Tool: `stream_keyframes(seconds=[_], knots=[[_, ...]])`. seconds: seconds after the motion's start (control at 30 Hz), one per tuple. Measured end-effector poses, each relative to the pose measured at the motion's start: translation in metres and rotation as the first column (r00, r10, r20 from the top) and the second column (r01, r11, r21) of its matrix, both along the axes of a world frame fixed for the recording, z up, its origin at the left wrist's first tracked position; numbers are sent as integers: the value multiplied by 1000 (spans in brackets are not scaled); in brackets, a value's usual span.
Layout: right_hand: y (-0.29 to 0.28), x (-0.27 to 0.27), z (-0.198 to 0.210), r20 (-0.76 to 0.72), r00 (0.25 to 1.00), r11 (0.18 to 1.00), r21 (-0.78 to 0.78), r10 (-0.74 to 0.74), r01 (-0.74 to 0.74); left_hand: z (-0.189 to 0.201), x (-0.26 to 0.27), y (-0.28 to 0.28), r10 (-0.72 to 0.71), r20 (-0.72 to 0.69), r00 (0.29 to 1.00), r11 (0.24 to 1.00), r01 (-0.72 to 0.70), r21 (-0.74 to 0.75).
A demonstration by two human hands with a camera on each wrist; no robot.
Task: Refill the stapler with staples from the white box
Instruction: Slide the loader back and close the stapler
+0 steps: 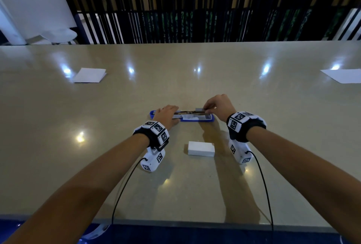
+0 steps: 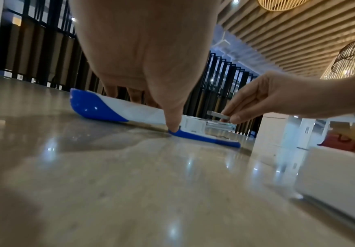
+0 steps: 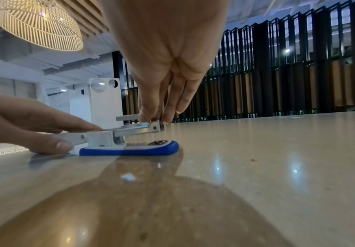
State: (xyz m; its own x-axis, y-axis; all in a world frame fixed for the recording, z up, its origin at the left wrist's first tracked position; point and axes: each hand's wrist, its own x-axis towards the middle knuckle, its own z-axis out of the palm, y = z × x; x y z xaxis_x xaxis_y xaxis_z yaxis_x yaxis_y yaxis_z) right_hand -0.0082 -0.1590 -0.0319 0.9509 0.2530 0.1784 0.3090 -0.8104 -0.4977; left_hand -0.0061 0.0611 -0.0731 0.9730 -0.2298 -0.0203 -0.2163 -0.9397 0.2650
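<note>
A blue and white stapler lies opened out flat on the beige table, its cover swung to the left and its metal magazine raised over the blue base. My left hand holds it at the hinge, fingers over the top and thumb down at the near side. My right hand pinches a grey strip of staples just above the magazine's front end; the strip of staples sits level. The white box lies shut, nearer to me, between my wrists.
A folded white paper lies far left and another sheet far right. A dark slatted railing runs behind the table's far edge. Black cables trail from both wrist cameras over the near edge.
</note>
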Motion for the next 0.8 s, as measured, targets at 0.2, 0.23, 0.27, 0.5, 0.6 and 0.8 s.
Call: stream_keyframes(seconds=[0.2,0.23,0.27,0.5,0.6,0.8], knots=[[3,3,0,-19,1000,999,-44,11,-12,-5,-4,3,-49,-69,996,993,56,100],[3,3,0,-25,1000,999,-47,14,-15,-4,-3,4,-53,-83,995,993,61,100],[3,4,1,-32,999,999,-47,14,-16,-3,-3,4,-54,-96,994,993,64,97],[1,5,1,-57,998,999,3,-34,35,-2,-4,5,-66,-99,993,993,75,93],[3,6,4,-61,998,999,-10,-32,31,-2,-3,5,-61,-107,992,993,72,99],[8,9,11,-69,998,996,-84,0,-5,-1,-3,5,-62,-113,992,991,75,109]])
